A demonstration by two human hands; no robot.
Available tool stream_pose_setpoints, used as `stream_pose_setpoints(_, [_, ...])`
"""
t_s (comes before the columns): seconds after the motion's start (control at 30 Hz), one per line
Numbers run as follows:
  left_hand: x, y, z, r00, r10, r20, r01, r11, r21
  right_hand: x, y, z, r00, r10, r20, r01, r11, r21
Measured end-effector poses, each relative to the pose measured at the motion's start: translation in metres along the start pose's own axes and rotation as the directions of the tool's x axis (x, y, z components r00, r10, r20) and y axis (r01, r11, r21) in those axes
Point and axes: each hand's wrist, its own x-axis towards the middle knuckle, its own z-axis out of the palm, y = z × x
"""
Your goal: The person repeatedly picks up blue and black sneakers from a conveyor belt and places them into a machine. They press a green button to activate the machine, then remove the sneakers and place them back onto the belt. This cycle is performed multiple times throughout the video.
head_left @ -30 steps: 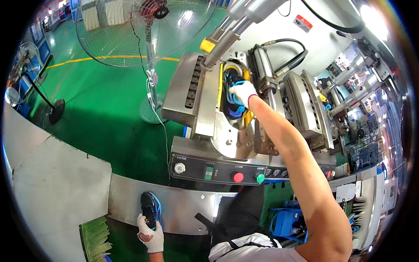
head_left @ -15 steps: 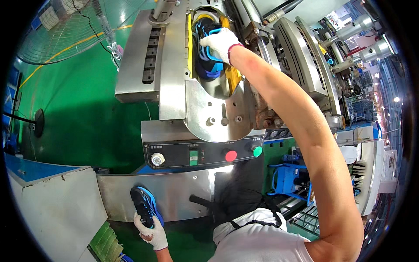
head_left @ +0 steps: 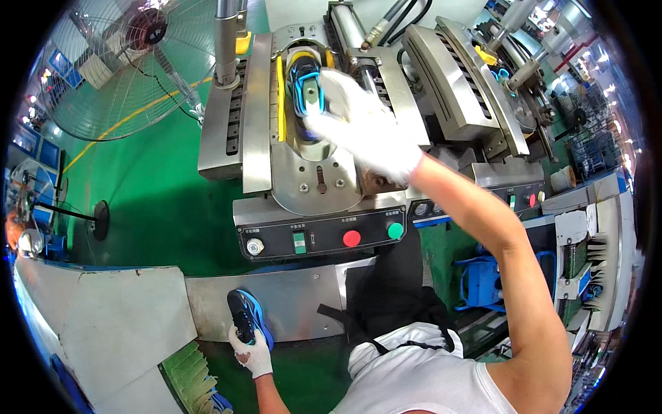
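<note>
My left hand (head_left: 253, 357), in a white knit glove, grips the heel end of a black-and-blue sneaker (head_left: 243, 308) over a low steel ledge. A second sneaker (head_left: 298, 69), also black with bright blue edging, sits in the yellow-edged cradle of a steel shoe press (head_left: 256, 124). Just right of that sneaker is my right hand (head_left: 369, 121), gloved in white and smeared by motion. Its fingers cannot be made out, and the glove covers part of the cradle and the sneaker's near end.
A control panel (head_left: 321, 231) with red and green buttons fronts the press. Another press (head_left: 448, 83) stands to the right. The steel ledge (head_left: 296, 293) runs before me, beside a white cabinet (head_left: 110, 303). A wire-caged fan (head_left: 117, 69) is at the far left.
My right hand has come off the sneaker in the press and shifted toward its right side, blurring. My left hand keeps its grip on the other sneaker. The whole view has shifted.
</note>
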Motion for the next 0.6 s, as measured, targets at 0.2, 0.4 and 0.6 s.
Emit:
stream_pose_setpoints(0.2, [0.003, -0.014, 0.008, 0.999, 0.022, 0.04, -0.021, 0.999, -0.026, -0.222, 0.036, -0.012, 0.97, -0.192, 0.151, 0.208, 0.972, -0.104])
stream_pose_setpoints(0.4, [-0.02, 0.052, -0.027, 0.988, 0.037, 0.15, -0.043, 0.998, 0.036, -0.264, 0.105, 0.028, 0.936, -0.027, 0.35, 0.173, 0.903, -0.392])
stream_pose_setpoints(0.6, [-0.104, 0.201, -0.032, 0.795, 0.378, 0.475, -0.225, 0.91, -0.349, -0.341, 0.092, -0.046, 1.0, 0.009, 0.009, -0.009, 1.0, 0.017])
